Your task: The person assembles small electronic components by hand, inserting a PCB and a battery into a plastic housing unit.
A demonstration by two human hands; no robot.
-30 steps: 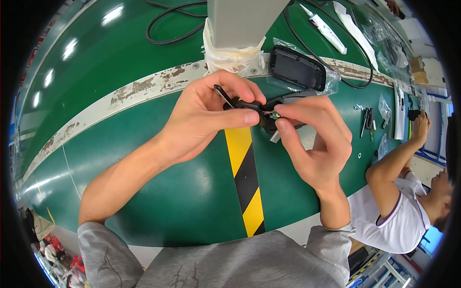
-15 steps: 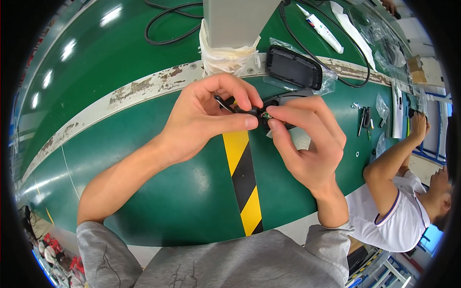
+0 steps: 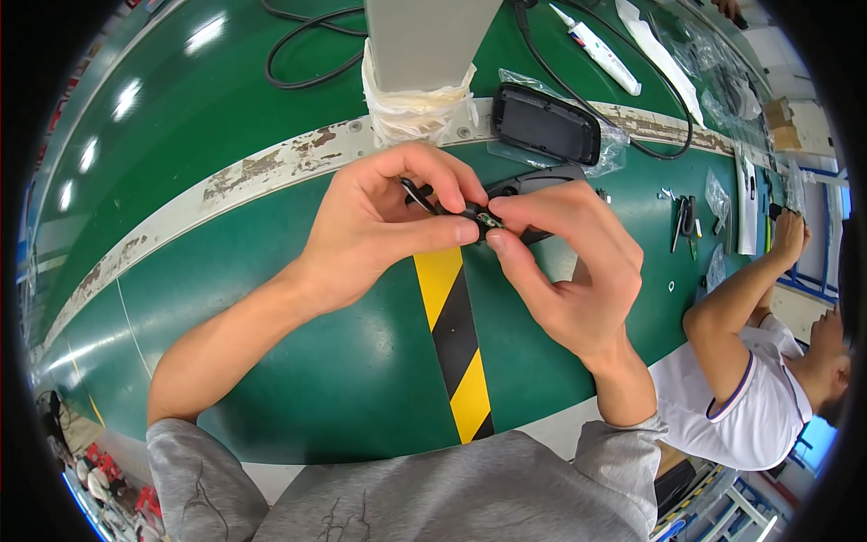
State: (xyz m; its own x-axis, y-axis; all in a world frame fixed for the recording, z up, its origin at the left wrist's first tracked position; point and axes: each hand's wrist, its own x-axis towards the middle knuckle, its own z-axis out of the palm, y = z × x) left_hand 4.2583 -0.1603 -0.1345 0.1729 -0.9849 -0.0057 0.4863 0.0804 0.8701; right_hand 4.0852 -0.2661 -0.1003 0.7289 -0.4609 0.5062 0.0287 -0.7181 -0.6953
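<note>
My left hand (image 3: 357, 226) is closed, thumb and fingers pinching a small black plastic part (image 3: 470, 212) with a dark looped piece (image 3: 417, 193) sticking out on its left. At the part's right end shows a tiny green circuit board (image 3: 489, 219). The thumb and forefinger of my right hand (image 3: 582, 257) close on that board's end; its far edge is hidden by the fingertips. Just beyond my hands lies a dark grey plastic housing (image 3: 553, 176), partly covered by my right hand.
A black hollow cover (image 3: 546, 125) lies on clear plastic wrap behind my hands. A grey post (image 3: 429, 41) wrapped in whitish material (image 3: 411, 113) rises ahead. Black cables (image 3: 312, 83), a white tube (image 3: 603, 59) and small tools (image 3: 684, 219) lie about. A co-worker (image 3: 736, 379) sits at right.
My right fingertips have shifted slightly left toward my left hand. The circuit board now sits against the black part's end and shows more plainly.
</note>
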